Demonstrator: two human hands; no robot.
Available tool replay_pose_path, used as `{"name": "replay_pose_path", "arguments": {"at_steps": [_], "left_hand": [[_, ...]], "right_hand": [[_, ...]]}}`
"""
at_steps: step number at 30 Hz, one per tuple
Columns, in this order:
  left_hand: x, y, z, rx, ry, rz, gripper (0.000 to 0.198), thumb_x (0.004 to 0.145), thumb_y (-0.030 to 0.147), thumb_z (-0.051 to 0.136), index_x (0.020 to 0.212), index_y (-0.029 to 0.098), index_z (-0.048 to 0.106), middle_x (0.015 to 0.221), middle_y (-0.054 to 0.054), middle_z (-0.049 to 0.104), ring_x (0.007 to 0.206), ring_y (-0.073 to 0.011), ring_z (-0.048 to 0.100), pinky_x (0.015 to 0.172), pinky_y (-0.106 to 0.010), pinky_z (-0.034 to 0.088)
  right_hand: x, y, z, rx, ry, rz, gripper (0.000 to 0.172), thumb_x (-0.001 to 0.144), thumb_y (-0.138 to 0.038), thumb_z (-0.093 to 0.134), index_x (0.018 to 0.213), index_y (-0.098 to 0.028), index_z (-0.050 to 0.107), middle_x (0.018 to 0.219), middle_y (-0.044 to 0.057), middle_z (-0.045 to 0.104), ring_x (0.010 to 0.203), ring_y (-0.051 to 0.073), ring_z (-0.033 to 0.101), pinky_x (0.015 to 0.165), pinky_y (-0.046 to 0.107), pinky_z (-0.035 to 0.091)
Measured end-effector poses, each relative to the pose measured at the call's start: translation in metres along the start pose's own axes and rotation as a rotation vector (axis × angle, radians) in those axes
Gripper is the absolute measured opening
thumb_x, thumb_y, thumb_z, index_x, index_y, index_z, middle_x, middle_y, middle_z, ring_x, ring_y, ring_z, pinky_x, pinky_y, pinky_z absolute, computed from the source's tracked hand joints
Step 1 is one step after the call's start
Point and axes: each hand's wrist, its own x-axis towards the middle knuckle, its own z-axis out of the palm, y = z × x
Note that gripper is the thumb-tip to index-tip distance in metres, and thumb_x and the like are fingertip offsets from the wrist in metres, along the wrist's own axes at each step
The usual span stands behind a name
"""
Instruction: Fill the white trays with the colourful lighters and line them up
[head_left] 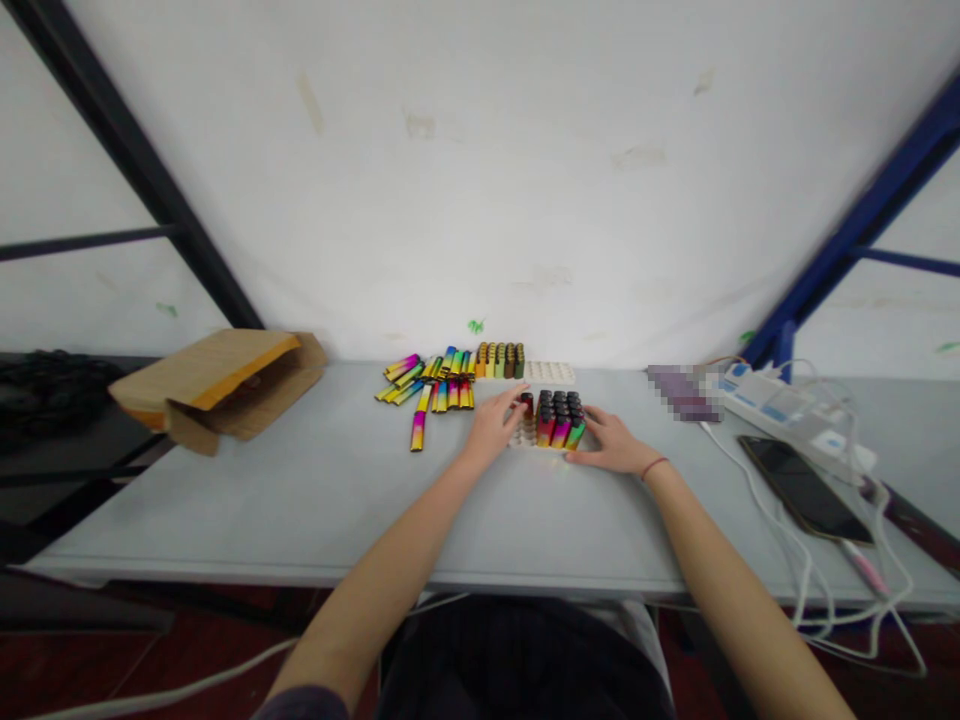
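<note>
My left hand (pixel 493 428) is at the left end of a white holed tray (pixel 523 440), its fingertips closed round one dark red, black-topped piece (pixel 527 405) that looks like a lighter. To the right of it, several lighters (pixel 559 420) with black tops and shiny pink, purple and green bodies stand upright in rows in the same tray. My right hand (pixel 616 446) grips the tray's right end, thumb at the front corner and fingers along the side. The fingertips of both hands are partly hidden.
Shiny multicoloured sleeves (pixel 442 385) lie in a loose pile behind on the left. A second white tray (pixel 551 372) holds upright pieces by the wall. An open brown paper bag (pixel 217 375) lies left. A phone (pixel 806 490), power strip (pixel 795 420) and white cables are right.
</note>
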Motion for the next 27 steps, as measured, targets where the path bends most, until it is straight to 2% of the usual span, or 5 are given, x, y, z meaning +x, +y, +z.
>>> {"name": "replay_pose_path", "arguments": {"at_steps": [6,11,20,24,27], "left_hand": [[0.0,0.007,-0.001,0.113,-0.008,0.035,0.024,0.094,0.023,0.061,0.112,0.027,0.076,0.119,-0.008,0.077,0.113,-0.0283,0.069,0.112,-0.045,0.045],[0.001,0.006,-0.006,0.231,-0.061,0.067,0.04,0.093,0.015,0.054,0.125,0.027,0.075,0.124,-0.011,0.072,0.119,-0.029,0.064,0.113,-0.047,0.045],[0.002,0.001,-0.013,0.516,-0.21,0.091,0.073,0.084,-0.001,0.043,0.15,0.027,0.06,0.134,-0.011,0.063,0.124,-0.0253,0.058,0.115,-0.044,0.044],[0.003,0.011,-0.023,0.578,-0.236,0.077,0.072,0.086,0.002,0.045,0.152,0.029,0.058,0.136,-0.012,0.063,0.124,-0.0261,0.06,0.114,-0.044,0.046],[0.006,0.019,-0.038,0.571,-0.216,0.017,0.06,0.09,0.009,0.046,0.146,0.025,0.064,0.135,-0.012,0.067,0.12,-0.0246,0.064,0.11,-0.039,0.049]], "right_hand": [[0.0,-0.001,-0.002,-0.006,0.003,-0.017,0.095,0.08,-0.083,0.066,0.15,-0.019,0.057,0.161,0.022,0.046,0.149,0.042,0.044,0.123,0.059,0.034],[0.0,-0.002,-0.003,-0.008,-0.009,-0.023,0.095,0.081,-0.082,0.066,0.15,-0.017,0.057,0.162,0.024,0.045,0.149,0.043,0.044,0.123,0.059,0.034],[0.0,-0.001,-0.003,-0.016,-0.014,-0.025,0.097,0.081,-0.083,0.064,0.151,-0.016,0.056,0.163,0.025,0.043,0.149,0.045,0.043,0.122,0.061,0.035],[0.0,-0.001,-0.003,-0.016,-0.013,-0.014,0.099,0.08,-0.083,0.065,0.15,-0.014,0.056,0.162,0.027,0.043,0.149,0.045,0.043,0.122,0.06,0.035],[0.0,-0.001,-0.002,-0.007,-0.003,-0.009,0.097,0.079,-0.082,0.067,0.149,-0.015,0.058,0.161,0.025,0.045,0.148,0.044,0.045,0.123,0.058,0.035]]}}
